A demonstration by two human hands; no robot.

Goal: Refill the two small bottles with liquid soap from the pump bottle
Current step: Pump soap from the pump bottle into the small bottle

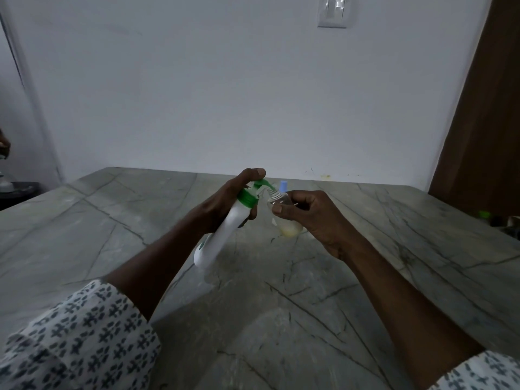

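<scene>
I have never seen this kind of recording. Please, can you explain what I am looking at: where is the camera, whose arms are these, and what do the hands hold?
There is no machine here. The single picture comes from a camera worn on a person's head, looking forward and down, so the two arms are the wearer's own. The left hand holds a white pump bottle with a green pump, tilted, with a finger on the pump head. The right hand holds a small clear bottle with a little yellowish liquid at its bottom. The pump's spout points into its open neck. Both are held above a grey stone counter. Behind the hands a small blue cap shows.
</scene>
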